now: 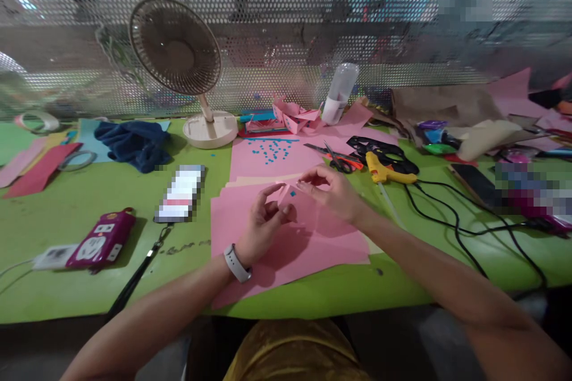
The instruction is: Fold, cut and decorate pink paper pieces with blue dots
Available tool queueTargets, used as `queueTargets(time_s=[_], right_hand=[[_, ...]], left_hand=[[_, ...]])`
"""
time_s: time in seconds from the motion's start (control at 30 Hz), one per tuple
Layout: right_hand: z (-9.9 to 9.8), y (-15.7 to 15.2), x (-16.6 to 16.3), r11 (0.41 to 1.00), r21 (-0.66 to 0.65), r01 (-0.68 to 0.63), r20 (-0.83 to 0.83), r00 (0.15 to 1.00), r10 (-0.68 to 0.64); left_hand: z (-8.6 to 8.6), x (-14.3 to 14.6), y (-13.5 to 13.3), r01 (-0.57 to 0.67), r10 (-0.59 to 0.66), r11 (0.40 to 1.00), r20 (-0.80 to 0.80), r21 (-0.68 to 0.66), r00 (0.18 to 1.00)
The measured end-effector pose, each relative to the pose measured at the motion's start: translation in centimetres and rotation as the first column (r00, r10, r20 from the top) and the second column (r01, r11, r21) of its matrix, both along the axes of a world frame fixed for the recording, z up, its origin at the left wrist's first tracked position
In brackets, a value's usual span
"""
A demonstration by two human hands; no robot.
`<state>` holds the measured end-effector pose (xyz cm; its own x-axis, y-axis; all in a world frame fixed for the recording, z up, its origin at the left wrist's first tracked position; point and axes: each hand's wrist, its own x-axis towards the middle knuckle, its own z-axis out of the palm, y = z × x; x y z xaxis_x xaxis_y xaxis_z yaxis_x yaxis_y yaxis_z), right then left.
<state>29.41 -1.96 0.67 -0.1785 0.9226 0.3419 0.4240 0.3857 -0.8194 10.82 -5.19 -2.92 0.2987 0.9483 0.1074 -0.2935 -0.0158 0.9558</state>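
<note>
A small folded pink paper piece with a blue square on its face is held up over a stack of pink paper sheets. My left hand, with a pale band at the wrist, grips it from the left between thumb and fingers. At its upper right edge, the thumb and fingertips of my right hand are pinched together. Whether they hold the paper's edge or a tiny bit of something cannot be made out. Behind the hands, many little blue paper pieces lie scattered on another pink sheet.
Beyond the hands are scissors, a yellow glue gun with a trailing black cable, and folded pink paper shapes. A fan, a phone and a purple device stand or lie leftward. A perforated metal screen rises behind.
</note>
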Motion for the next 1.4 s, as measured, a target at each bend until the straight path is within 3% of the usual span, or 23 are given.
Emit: queueTargets(time_s=[0.3,0.53,0.73,1.1,1.27,1.4], right_hand=[[0.0,-0.6,-0.3,0.978,-0.168,-0.125,-0.011,0.992,0.125],[-0.2,-1.0,-0.7,0.964,-0.218,-0.149,-0.004,0.988,0.151],[-0.6,-0.9,-0.7,0.961,-0.237,-0.14,0.014,0.989,0.147],[-0.8,-0.8,-1.0,0.972,-0.179,-0.153,-0.018,0.988,0.152],[0.0,-1.0,-1.0,0.998,-0.02,-0.055,0.017,0.998,0.056],[0.3,-0.7,-1.0,0.981,-0.135,-0.137,-0.029,0.991,0.134]], left_hand=[[0.8,-0.2,-0.1,-0.053,0.051,0.995,-0.025,-0.081,0.998],[0.9,-0.4,0.4,-0.214,0.202,0.967,-0.097,-0.139,0.975],[0.4,-0.3,0.8,-0.177,0.18,0.973,0.007,-0.148,0.984],[0.3,-0.2,0.7,-0.18,0.179,0.975,-0.021,-0.132,0.984],[0.3,-0.2,0.7,-0.18,0.18,0.973,-0.016,-0.141,0.984],[0.3,-0.2,0.6,-0.181,0.179,0.976,-0.023,-0.119,0.984]])
